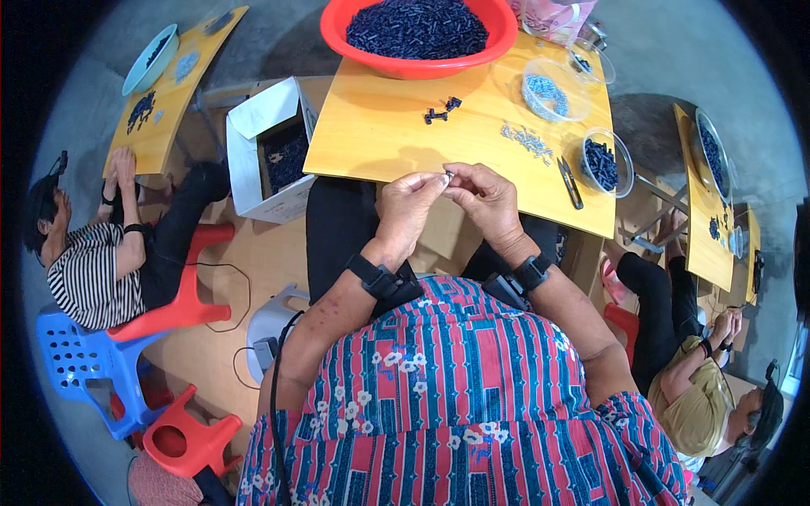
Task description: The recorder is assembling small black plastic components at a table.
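Observation:
Just off the near edge of the yellow table (380, 126), my left hand (408, 207) and my right hand (489, 201) meet fingertip to fingertip. Both are closed in a pinch on one small dark part (449, 174); the fingers hide most of it. Beyond them on the tabletop lie a few small dark plastic pieces (435, 115). Right of these is a scattered pile of small clear-blue pieces (528, 140). A pair of dark-handled snips (570, 183) rests near the right edge.
A red basin (337, 38) heaped with dark pieces stands at the back. Clear bowls hold light-blue pieces (545, 94) and dark pieces (600, 164). A white box (246, 160) with dark pieces sits left of the table. Other people work at tables on both sides; red stools (190, 434) stand left.

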`<control>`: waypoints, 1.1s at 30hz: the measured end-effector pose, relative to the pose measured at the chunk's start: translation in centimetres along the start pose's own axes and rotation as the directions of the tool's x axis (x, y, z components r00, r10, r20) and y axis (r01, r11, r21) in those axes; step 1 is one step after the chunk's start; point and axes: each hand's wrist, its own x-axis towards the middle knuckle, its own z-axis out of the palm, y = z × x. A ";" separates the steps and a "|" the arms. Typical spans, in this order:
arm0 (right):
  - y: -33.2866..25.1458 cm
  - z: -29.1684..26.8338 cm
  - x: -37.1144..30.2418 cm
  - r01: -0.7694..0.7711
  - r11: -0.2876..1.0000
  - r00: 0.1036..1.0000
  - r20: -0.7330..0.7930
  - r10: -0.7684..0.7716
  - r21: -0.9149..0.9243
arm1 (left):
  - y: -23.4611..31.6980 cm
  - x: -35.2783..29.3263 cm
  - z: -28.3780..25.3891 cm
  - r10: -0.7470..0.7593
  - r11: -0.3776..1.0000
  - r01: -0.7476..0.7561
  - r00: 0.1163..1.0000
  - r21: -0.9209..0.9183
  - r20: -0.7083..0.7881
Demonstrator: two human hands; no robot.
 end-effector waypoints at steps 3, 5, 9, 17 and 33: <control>-1.0 -0.4 -0.3 0.083 0.957 0.996 -0.004 -0.088 -0.279 | 0.2 -0.4 0.1 -0.035 0.999 0.036 0.999 -0.025 0.023; -0.7 -0.3 -0.2 0.249 0.885 0.968 0.060 -0.245 -0.393 | -0.1 -0.3 -0.3 -0.033 0.999 0.032 0.999 0.011 0.028; -2.1 -1.1 -0.1 0.190 0.860 0.980 0.037 -0.196 -0.474 | 0.0 -0.2 -0.9 -0.016 0.999 0.015 0.999 0.035 0.029; -1.3 -13.2 1.2 0.013 0.712 0.808 -0.412 -0.422 -0.702 | -0.5 0.3 -1.6 0.084 0.974 -0.102 0.992 0.201 0.093; -1.1 -7.8 4.1 0.100 0.768 0.953 -0.162 -0.257 -0.633 | -0.5 3.2 -2.1 0.436 0.512 -0.486 0.858 0.708 0.273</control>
